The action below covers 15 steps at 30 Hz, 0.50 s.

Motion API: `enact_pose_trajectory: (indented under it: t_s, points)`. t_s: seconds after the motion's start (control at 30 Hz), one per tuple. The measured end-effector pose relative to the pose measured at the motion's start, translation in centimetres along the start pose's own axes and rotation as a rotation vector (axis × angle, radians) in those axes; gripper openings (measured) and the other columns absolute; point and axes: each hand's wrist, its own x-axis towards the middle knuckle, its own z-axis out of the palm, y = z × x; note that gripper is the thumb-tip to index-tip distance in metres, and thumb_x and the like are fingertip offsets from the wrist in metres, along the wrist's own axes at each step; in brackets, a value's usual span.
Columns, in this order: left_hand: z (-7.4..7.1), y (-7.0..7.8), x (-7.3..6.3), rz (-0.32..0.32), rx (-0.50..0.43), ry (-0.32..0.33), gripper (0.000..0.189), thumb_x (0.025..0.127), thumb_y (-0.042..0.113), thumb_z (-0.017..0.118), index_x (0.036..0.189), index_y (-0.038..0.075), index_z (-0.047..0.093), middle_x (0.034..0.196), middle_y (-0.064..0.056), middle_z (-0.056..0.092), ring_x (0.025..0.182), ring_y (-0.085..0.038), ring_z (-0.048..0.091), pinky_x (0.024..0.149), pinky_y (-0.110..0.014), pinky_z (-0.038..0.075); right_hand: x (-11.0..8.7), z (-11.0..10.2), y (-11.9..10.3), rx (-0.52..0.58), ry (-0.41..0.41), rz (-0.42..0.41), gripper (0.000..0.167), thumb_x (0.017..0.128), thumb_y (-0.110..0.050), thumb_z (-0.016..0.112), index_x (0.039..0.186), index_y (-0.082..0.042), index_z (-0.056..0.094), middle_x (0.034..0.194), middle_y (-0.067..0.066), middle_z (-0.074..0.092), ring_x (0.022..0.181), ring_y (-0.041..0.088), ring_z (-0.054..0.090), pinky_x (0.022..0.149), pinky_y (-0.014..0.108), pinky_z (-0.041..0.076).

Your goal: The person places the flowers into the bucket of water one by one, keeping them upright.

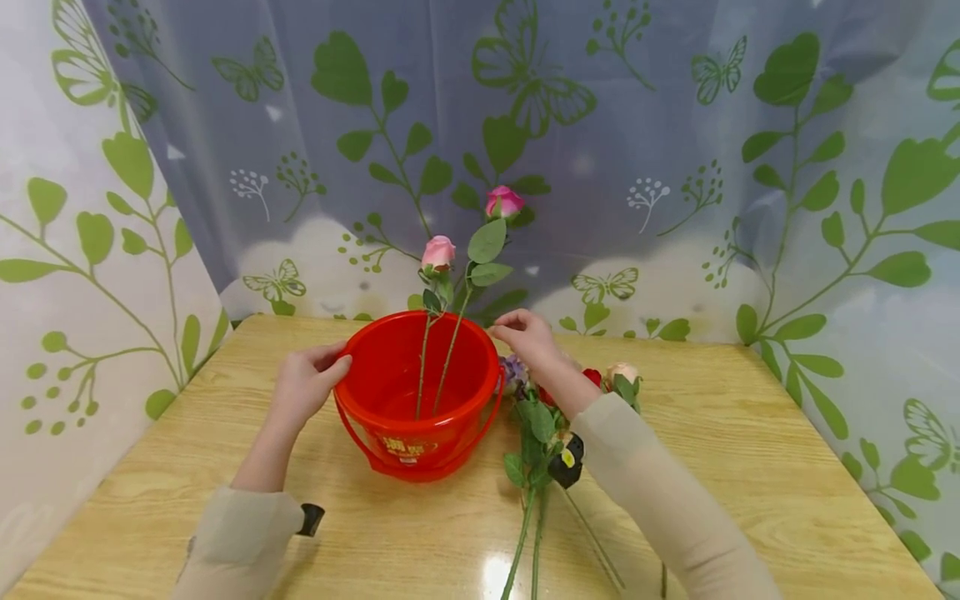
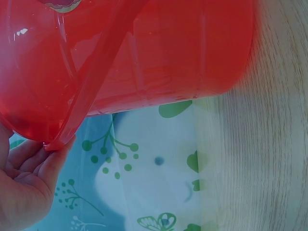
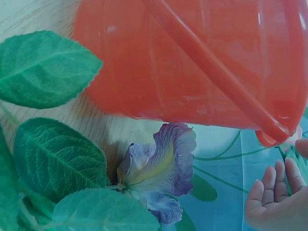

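A red plastic bucket [image 1: 420, 379] stands on the table with its handle lowered. My left hand [image 1: 306, 379] grips its left rim, thumb over the edge; in the left wrist view its fingertips [image 2: 57, 154] sit beside the handle joint. Two artificial roses, a light pink one [image 1: 438, 252] and a darker pink one [image 1: 504, 202], stand in the bucket with their stems leaning. Just off the right rim, my right hand [image 1: 527, 340] hovers with loosely bent fingers and nothing seen in them. The right wrist view shows those fingers [image 3: 281, 183] near the other handle joint.
Right of the bucket lies a bunch of artificial flowers: a purple bloom [image 3: 159, 168], a red one [image 1: 592, 377], a peach one [image 1: 624, 372] and green leaves [image 1: 536, 421]. Their stems [image 1: 534, 533] run toward the front edge. A patterned curtain [image 1: 637, 167] hangs behind the wooden table [image 1: 750, 467].
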Motion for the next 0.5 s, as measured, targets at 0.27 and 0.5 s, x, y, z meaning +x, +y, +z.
enact_pose_trajectory:
  t_s: [0.27,0.5]
  points:
    - [0.0,0.0,0.1,0.007,0.004,0.002,0.036,0.087,0.013,0.054,0.116,-0.008,0.054,0.107,-0.024,0.058,0.095,-0.031,0.057,0.076,-0.039,0.049,-1.6,-1.5,0.7,-0.024,-0.06,-0.055,0.021,0.086,-0.012,0.055,0.102,0.001,0.055,0.101,0.012,0.053,0.099,0.03,0.049,0.087,0.043,0.04]
    - [0.0,0.0,0.0,-0.001,-0.002,0.0,0.036,0.087,0.014,0.054,0.116,-0.007,0.054,0.107,-0.023,0.058,0.095,-0.031,0.057,0.076,-0.038,0.049,-3.5,-2.8,1.5,-0.105,-0.075,-0.036,0.022,0.085,-0.014,0.058,0.103,0.0,0.056,0.1,0.009,0.056,0.095,0.025,0.051,0.082,0.037,0.043]
